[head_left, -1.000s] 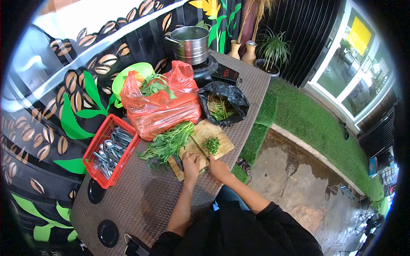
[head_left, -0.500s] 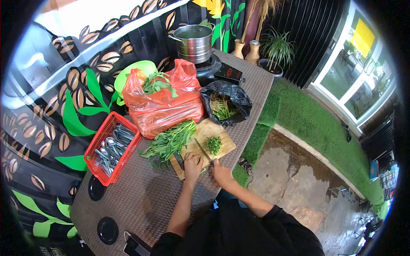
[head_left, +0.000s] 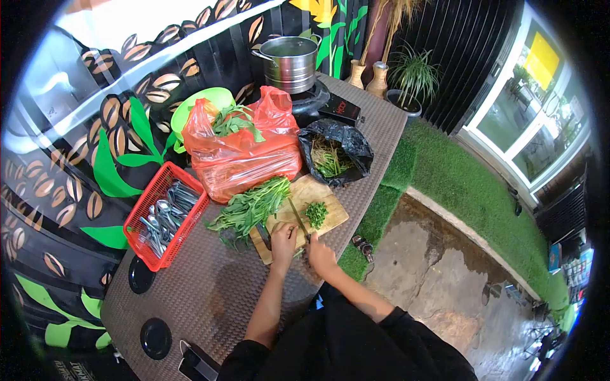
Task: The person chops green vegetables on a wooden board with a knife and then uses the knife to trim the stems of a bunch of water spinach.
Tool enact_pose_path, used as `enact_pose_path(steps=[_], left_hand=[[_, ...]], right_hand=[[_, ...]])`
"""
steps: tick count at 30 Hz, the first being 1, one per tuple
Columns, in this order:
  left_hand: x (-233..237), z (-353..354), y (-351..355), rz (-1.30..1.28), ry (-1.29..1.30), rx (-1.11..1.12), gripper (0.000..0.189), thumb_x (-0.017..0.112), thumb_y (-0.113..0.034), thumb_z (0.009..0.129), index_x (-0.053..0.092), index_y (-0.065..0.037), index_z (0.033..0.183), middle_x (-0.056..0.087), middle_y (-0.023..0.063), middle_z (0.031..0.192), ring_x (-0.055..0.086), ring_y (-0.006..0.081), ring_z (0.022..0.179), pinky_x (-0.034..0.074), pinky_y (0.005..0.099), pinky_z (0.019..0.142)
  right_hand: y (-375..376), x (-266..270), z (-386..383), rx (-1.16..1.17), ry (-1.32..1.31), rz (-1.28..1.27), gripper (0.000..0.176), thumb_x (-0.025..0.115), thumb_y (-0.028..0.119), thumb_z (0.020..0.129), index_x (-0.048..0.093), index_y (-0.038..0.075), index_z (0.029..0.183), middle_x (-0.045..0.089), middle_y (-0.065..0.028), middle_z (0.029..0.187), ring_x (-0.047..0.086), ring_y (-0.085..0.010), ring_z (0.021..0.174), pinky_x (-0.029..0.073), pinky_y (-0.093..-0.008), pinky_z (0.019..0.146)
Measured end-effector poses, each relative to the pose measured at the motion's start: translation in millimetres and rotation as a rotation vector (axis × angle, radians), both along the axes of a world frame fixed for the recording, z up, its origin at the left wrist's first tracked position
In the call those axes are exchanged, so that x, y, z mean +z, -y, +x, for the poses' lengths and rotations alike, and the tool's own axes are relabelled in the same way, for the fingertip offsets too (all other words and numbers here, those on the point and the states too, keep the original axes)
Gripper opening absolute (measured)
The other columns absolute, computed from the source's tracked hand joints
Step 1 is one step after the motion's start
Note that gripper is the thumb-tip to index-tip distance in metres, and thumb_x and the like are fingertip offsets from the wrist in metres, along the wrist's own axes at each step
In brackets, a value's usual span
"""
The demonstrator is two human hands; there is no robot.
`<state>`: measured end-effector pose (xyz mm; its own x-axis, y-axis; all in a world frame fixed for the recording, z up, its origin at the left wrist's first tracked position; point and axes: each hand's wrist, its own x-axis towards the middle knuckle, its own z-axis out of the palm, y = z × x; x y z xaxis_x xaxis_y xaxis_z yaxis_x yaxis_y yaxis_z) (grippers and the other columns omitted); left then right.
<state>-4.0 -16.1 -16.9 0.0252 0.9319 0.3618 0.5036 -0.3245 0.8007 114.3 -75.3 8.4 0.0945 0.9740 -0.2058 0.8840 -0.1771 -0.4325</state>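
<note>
A wooden cutting board (head_left: 329, 219) lies on the brown table, with a small heap of chopped greens (head_left: 316, 214) on its right part. My right hand (head_left: 321, 256) is closed on the handle of a knife (head_left: 297, 215), whose blade points up and left over the board. Close beside the blade, my left hand (head_left: 283, 241) rests on the board with curled fingers; what lies under them is too small to name. A pile of long leafy greens (head_left: 251, 209) spreads over the board's left edge and onto the table.
Beyond the board stand a red plastic bag (head_left: 248, 162), a black bag of stems (head_left: 337, 152) and a steel pot (head_left: 290, 66) on a stove. A red basket of cutlery (head_left: 166, 216) is at left, near black saucers (head_left: 155, 338). A phone (head_left: 198, 365) lies at the near edge.
My right hand and the knife have shifted slightly left, nearer my left hand. My left hand has moved slightly up and left. The whole view has shifted a little.
</note>
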Motion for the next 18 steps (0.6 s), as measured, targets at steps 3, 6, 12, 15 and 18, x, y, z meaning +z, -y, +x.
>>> enact_pose_path(steps=[3,6,12,15,18], left_hand=[[-5.2,0.8,5.9,0.098,-0.017,0.005,0.009,0.068,-0.005,0.073,0.065,0.002,0.079,0.058,0.0114,0.076,0.058,0.0230,0.067,0.046,0.0297,0.059],[2.2,-1.9,6.1,0.104,-0.074,0.003,0.009,0.067,-0.006,0.074,0.065,0.002,0.079,0.058,0.0112,0.079,0.058,0.0245,0.070,0.047,0.0309,0.063],[-3.2,1.9,5.9,0.082,-0.043,0.016,0.010,0.068,-0.007,0.074,0.066,0.000,0.081,0.058,0.0103,0.079,0.058,0.0243,0.073,0.047,0.0319,0.064],[-4.4,1.0,7.2,0.122,-0.063,0.024,0.010,0.068,-0.007,0.074,0.066,-0.001,0.081,0.059,0.0099,0.079,0.058,0.0238,0.071,0.046,0.0319,0.063],[-4.3,0.8,6.4,0.103,-0.075,0.039,0.010,0.068,-0.008,0.074,0.066,-0.001,0.082,0.059,0.0096,0.079,0.057,0.0233,0.070,0.046,0.0319,0.063]], right_hand=[[-2.9,-0.7,4.8,0.013,-0.024,-0.023,0.029,0.039,0.018,0.091,0.037,0.000,0.113,0.064,-0.0243,0.080,0.064,-0.0404,0.074,0.052,-0.0489,0.063],[7.6,3.0,0.6,-0.010,-0.052,-0.024,0.030,0.038,0.018,0.091,0.037,0.000,0.115,0.064,-0.0243,0.079,0.064,-0.0405,0.073,0.052,-0.0487,0.062],[-10.5,-24.9,-3.0,0.017,-0.031,0.159,0.032,0.046,0.022,0.089,0.038,-0.001,0.110,0.062,-0.0248,0.068,0.063,-0.0413,0.064,0.051,-0.0496,0.053],[-11.1,-18.1,4.0,0.018,-0.056,0.136,0.031,0.046,0.021,0.089,0.038,-0.001,0.110,0.062,-0.0244,0.068,0.063,-0.0408,0.064,0.051,-0.0499,0.054],[9.3,-16.9,-6.8,-0.034,-0.034,0.107,0.035,0.045,0.023,0.090,0.038,-0.002,0.113,0.063,-0.0255,0.075,0.064,-0.0406,0.068,0.051,-0.0500,0.056]])
